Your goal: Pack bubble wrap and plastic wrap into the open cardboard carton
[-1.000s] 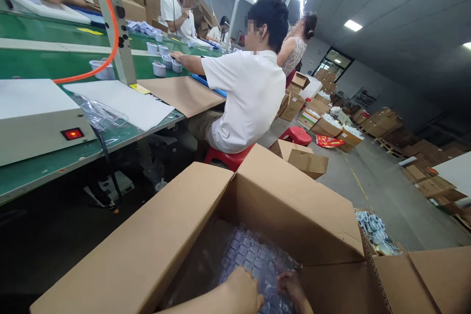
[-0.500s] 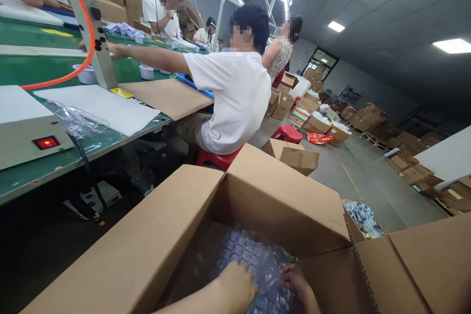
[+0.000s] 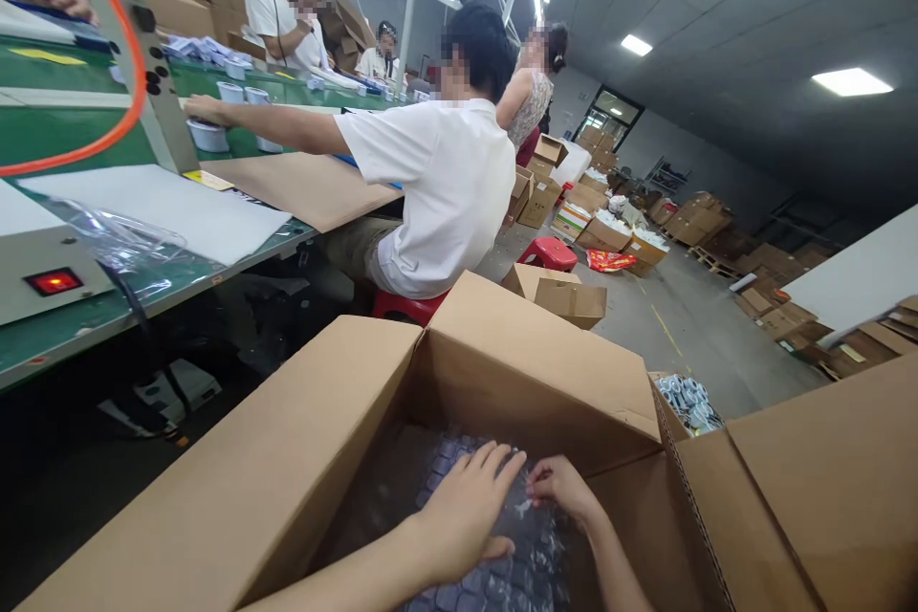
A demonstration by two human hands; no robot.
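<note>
Inside the box (image 3: 287,459), our left hand (image 3: 463,512) lies open, flat on the bubble wrap (image 3: 502,574); at its 2 o'clock, our right hand (image 3: 563,490) pinches the wrap.

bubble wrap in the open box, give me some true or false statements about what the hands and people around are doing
1. Both hands rest on the bubble wrap inside the cardboard box. True.
2. The left hand lies flat with spread fingers. True.
3. The right hand holds a pair of scissors. False: it holds no tool, only pinches the wrap.
4. The box flaps are taped shut. False: they stand open.
5. The person in the white shirt sits on a red stool, reaching over the green table. True.
</note>
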